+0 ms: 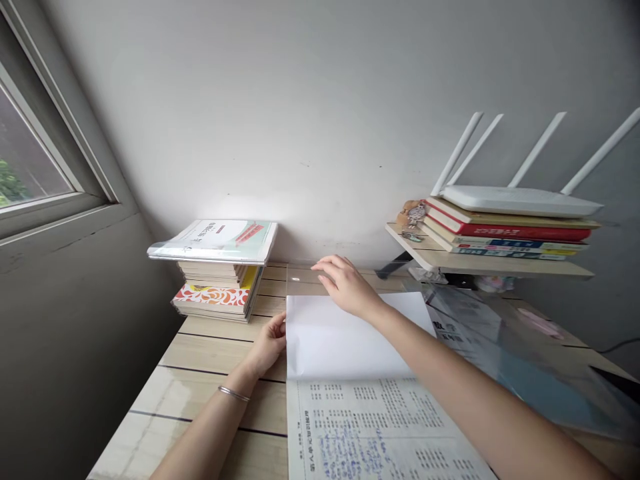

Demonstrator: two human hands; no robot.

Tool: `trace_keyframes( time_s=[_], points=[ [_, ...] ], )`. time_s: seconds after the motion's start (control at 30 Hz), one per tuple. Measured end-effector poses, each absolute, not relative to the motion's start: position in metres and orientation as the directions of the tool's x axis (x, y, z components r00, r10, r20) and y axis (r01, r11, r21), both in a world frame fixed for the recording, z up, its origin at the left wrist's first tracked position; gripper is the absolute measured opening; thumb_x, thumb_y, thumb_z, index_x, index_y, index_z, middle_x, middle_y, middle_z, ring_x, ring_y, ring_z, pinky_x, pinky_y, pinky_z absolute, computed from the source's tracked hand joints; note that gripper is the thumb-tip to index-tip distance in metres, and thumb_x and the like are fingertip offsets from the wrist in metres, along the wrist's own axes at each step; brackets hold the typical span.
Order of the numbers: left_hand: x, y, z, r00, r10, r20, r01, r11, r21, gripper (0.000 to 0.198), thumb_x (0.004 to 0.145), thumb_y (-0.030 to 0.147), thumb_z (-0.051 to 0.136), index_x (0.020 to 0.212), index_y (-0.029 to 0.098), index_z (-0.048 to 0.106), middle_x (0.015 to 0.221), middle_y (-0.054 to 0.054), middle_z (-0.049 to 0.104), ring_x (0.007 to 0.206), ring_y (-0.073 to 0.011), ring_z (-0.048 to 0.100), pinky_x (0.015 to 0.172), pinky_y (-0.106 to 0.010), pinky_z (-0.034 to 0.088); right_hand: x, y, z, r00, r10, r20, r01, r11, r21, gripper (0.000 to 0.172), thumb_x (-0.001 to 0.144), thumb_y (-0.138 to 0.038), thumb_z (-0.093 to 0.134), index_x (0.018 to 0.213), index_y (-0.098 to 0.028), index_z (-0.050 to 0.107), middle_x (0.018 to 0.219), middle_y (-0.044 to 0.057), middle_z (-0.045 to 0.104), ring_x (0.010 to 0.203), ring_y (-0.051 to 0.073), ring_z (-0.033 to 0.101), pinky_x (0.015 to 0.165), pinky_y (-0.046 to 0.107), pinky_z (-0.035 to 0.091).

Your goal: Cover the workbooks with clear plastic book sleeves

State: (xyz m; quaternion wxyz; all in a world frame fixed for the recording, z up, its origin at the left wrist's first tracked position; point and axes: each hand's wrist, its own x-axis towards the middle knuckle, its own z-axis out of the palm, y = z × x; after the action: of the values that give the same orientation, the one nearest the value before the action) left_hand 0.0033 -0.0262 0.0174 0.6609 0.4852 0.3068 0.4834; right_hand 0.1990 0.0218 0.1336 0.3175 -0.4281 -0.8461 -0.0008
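An open workbook (350,427) lies on the desk in front of me, printed with text and bearing blue handwriting. A blank white sheet (350,340) covers its upper part. Beyond the sheet's far edge, a clear plastic film (300,283) catches a small glint of light. My left hand (270,343), with a silver bracelet at the wrist, is closed at the left edge of the workbook; its fingertips are partly hidden there. Over the far part of the white sheet hovers my right hand (347,283), fingers stretched and thumb apart, with nothing held in it.
On the left stands a stack of books (215,297) topped by a plastic-covered booklet (220,240). At right, a white router (520,200) rests on books (505,230) upon a raised shelf (500,261). Clear plastic covers (540,387) lie right of the workbook.
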Motion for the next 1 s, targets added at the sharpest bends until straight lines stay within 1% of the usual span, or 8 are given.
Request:
trace_keyframes(
  time_s=[0.13, 0.23, 0.4, 0.5, 0.6, 0.73, 0.83, 1.0],
  points=[
    [0.003, -0.025, 0.015, 0.333, 0.940, 0.070, -0.346, 0.053, 0.937, 0.065, 0.063, 0.020, 0.077, 0.124, 0.015, 0.054, 0.082, -0.005, 0.072, 0.073, -0.0174, 0.066, 0.058, -0.020, 0.046, 0.188, 0.046, 0.157, -0.451, 0.854, 0.260, 0.752, 0.521, -0.404, 0.027, 0.088, -0.016, 0.041, 0.101, -0.021, 0.064, 0.104, 0.005, 0.066, 0.093, 0.017, 0.060, 0.083, 0.029, 0.045],
    [0.004, -0.026, 0.016, 0.327, 0.943, 0.062, -0.340, 0.056, 0.939, 0.065, 0.062, 0.020, 0.078, 0.123, 0.015, 0.055, 0.084, -0.006, 0.072, 0.077, -0.0189, 0.066, 0.060, -0.021, 0.047, 0.181, 0.058, 0.171, -0.429, 0.903, 0.023, 0.812, 0.397, -0.427, 0.024, 0.086, -0.018, 0.043, 0.096, -0.021, 0.065, 0.096, 0.003, 0.069, 0.083, 0.016, 0.063, 0.071, 0.025, 0.046],
    [0.004, -0.026, 0.018, 0.323, 0.945, 0.054, -0.348, 0.066, 0.935, 0.065, 0.062, 0.021, 0.078, 0.123, 0.015, 0.055, 0.085, -0.006, 0.072, 0.079, -0.0194, 0.066, 0.067, -0.024, 0.049, 0.173, 0.069, 0.185, -0.519, 0.789, -0.329, 0.803, 0.318, -0.504, 0.018, 0.085, -0.015, 0.046, 0.088, -0.016, 0.063, 0.089, 0.005, 0.069, 0.068, 0.012, 0.065, 0.058, 0.020, 0.045],
    [0.005, -0.026, 0.016, 0.323, 0.945, 0.053, -0.349, 0.066, 0.935, 0.064, 0.061, 0.022, 0.078, 0.121, 0.015, 0.056, 0.084, -0.006, 0.072, 0.077, -0.0195, 0.066, 0.064, -0.023, 0.049, 0.170, 0.073, 0.189, -0.518, 0.775, -0.363, 0.783, 0.260, -0.565, 0.014, 0.084, -0.019, 0.050, 0.086, -0.015, 0.063, 0.091, 0.006, 0.069, 0.058, 0.009, 0.062, 0.051, 0.019, 0.044],
    [0.005, -0.025, 0.016, 0.318, 0.947, 0.049, -0.350, 0.069, 0.934, 0.061, 0.061, 0.021, 0.078, 0.118, 0.014, 0.058, 0.083, -0.006, 0.072, 0.076, -0.0190, 0.066, 0.061, -0.022, 0.048, 0.171, 0.078, 0.190, -0.529, 0.751, -0.395, 0.769, 0.227, -0.598, 0.013, 0.080, -0.023, 0.056, 0.087, -0.015, 0.064, 0.090, 0.005, 0.069, 0.055, 0.008, 0.061, 0.048, 0.018, 0.043],
    [0.006, -0.026, 0.020, 0.326, 0.944, 0.038, -0.354, 0.084, 0.932, 0.058, 0.061, 0.021, 0.078, 0.116, 0.014, 0.059, 0.081, -0.005, 0.072, 0.074, -0.0183, 0.066, 0.059, -0.021, 0.048, 0.171, 0.083, 0.184, -0.525, 0.688, -0.501, 0.828, 0.277, -0.488, 0.024, 0.071, -0.021, 0.061, 0.093, -0.015, 0.067, 0.078, 0.002, 0.067, 0.052, 0.007, 0.057, 0.050, 0.019, 0.044],
    [0.006, -0.027, 0.022, 0.331, 0.943, 0.039, -0.355, 0.086, 0.931, 0.057, 0.062, 0.020, 0.078, 0.115, 0.014, 0.059, 0.080, -0.005, 0.072, 0.073, -0.0179, 0.066, 0.057, -0.019, 0.047, 0.168, 0.085, 0.177, -0.532, 0.653, -0.538, 0.842, 0.345, -0.415, 0.022, 0.066, -0.023, 0.064, 0.086, -0.015, 0.069, 0.072, -0.001, 0.065, 0.050, 0.006, 0.053, 0.052, 0.020, 0.044],
    [0.006, -0.027, 0.020, 0.325, 0.945, 0.051, -0.364, 0.075, 0.928, 0.055, 0.062, 0.019, 0.077, 0.114, 0.015, 0.060, 0.080, -0.004, 0.072, 0.073, -0.0179, 0.067, 0.059, -0.021, 0.048, 0.160, 0.087, 0.169, -0.557, 0.676, -0.483, 0.830, 0.429, -0.357, 0.023, 0.060, -0.030, 0.069, 0.079, -0.017, 0.070, 0.067, -0.002, 0.062, 0.053, 0.008, 0.051, 0.053, 0.022, 0.039]
  ],
)
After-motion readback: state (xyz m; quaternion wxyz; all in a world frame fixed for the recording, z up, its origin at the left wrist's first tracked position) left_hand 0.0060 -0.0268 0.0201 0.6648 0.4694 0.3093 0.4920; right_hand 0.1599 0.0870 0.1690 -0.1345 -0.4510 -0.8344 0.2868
